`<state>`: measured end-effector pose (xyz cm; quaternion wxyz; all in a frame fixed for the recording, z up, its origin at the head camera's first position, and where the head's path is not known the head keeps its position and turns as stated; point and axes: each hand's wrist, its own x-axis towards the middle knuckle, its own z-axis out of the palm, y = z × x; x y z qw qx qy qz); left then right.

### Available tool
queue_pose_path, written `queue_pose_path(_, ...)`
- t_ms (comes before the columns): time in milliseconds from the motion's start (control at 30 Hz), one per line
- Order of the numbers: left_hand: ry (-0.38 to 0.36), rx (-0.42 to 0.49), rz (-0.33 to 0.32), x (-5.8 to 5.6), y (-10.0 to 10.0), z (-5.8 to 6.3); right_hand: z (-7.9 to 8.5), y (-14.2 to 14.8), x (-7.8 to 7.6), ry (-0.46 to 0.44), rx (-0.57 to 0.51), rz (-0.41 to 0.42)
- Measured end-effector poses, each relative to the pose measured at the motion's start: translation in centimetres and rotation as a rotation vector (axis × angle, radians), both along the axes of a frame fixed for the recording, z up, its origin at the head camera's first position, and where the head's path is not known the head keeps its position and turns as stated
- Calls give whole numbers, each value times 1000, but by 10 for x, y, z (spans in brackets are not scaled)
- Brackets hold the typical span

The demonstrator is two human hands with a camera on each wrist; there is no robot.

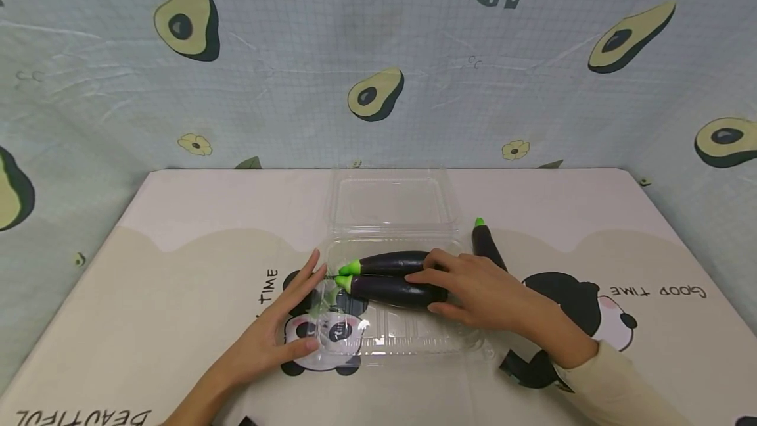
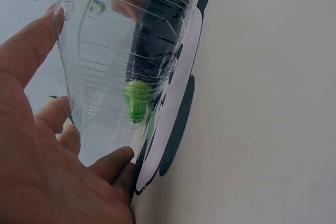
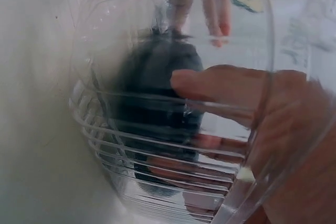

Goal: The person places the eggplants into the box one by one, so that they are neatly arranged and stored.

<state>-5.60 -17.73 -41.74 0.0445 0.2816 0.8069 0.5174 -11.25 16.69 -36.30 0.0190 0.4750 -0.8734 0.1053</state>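
Note:
A clear plastic clamshell container [image 1: 408, 346] lies with its lid [image 1: 390, 201] folded back, away from the person. Inside, toward the back, two dark eggplants with green stem ends lie side by side: a rear eggplant [image 1: 387, 261] and a front eggplant [image 1: 387, 290]. The right hand [image 1: 479, 289] holds the front eggplant near its blunt end, fingers over it and thumb on the near side; the right wrist view shows this through the container wall. Spread along the container's left side, the left hand [image 1: 269, 334] touches the rim [image 2: 62, 61] with its fingers extended.
A third eggplant [image 1: 486, 245] lies outside the container, behind the right hand, partly hidden by it. The table cover [image 1: 177, 321] has printed pandas and lettering. Behind the table hangs a curtain [image 1: 284, 84] with avocado prints.

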Motion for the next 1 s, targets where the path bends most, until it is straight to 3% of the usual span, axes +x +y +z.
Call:
queue_pose_path(533, -6, 0, -3, 0, 0, 1, 1, 0, 0, 54, 3, 32)
queue_pose_path(1000, -1, 0, -1, -1, 0, 0, 9, 5, 4, 126, -93, 34)
